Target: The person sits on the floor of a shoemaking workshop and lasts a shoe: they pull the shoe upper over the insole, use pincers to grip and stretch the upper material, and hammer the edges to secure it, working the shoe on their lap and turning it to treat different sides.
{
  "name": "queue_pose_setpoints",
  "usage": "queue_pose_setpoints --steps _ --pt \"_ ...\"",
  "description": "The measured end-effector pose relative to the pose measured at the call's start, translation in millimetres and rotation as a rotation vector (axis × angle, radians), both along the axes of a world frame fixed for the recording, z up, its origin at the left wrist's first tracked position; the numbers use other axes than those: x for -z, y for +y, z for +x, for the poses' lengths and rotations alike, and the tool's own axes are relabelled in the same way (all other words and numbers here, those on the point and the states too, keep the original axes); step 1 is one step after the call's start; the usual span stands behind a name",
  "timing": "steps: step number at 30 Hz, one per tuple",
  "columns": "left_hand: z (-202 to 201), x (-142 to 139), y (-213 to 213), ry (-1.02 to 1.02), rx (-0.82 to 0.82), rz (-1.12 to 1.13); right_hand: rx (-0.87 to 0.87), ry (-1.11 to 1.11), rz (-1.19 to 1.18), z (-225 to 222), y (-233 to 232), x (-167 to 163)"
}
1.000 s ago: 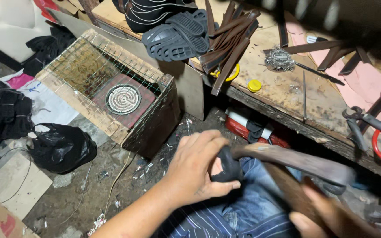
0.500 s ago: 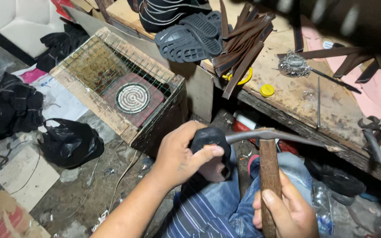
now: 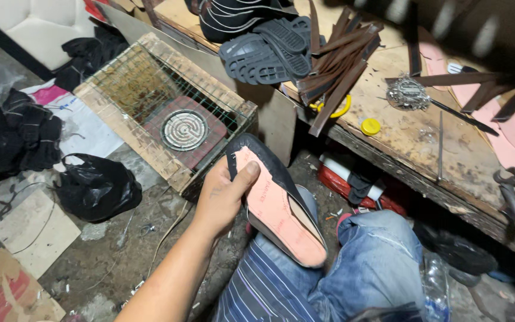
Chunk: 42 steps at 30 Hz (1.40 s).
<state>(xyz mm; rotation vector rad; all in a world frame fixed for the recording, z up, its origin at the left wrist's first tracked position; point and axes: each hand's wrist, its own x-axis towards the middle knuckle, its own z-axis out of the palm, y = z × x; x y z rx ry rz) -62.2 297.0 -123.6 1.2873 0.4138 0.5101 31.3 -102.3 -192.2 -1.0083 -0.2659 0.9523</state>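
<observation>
From the head view we see our left hand (image 3: 225,197) gripping a shoe sole (image 3: 275,200), pink insole facing up, over our knee in blue jeans (image 3: 377,262). Our right hand is out of view. Dark soles (image 3: 269,45) lie on the counter (image 3: 412,137).

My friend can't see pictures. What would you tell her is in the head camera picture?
A person's left hand holds a shoe sole with a pink insole and black edge, above their knee in blue jeans. Beside it sits a wooden box covered in wire mesh with a round coil heater inside, and a cluttered workbench holds black soles and leather strips. The right hand is out of view.
</observation>
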Motion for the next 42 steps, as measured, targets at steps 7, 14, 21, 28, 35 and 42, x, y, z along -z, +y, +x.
queue_pose_setpoints --steps 7,14,21,28,35,42 --pt "19 0 -56 -0.285 0.25 -0.522 -0.324 0.309 0.433 7 16 -17" --pt "-9 -45 -92 -0.322 0.34 -0.113 -0.428 0.552 0.565 -3 48 -22" --pt "-33 -69 -119 -0.348 0.737 0.9 -0.124 0.702 0.594 2 67 -30" --pt "-25 -44 -117 -0.032 0.657 0.106 0.345 0.087 0.163 33 69 -23" --pt "39 16 -116 -0.026 0.516 -0.235 0.275 -0.058 0.199 1 96 -10" --pt "29 -3 -125 -0.027 0.6 -0.3 0.182 -0.355 -0.042 17 71 -29"
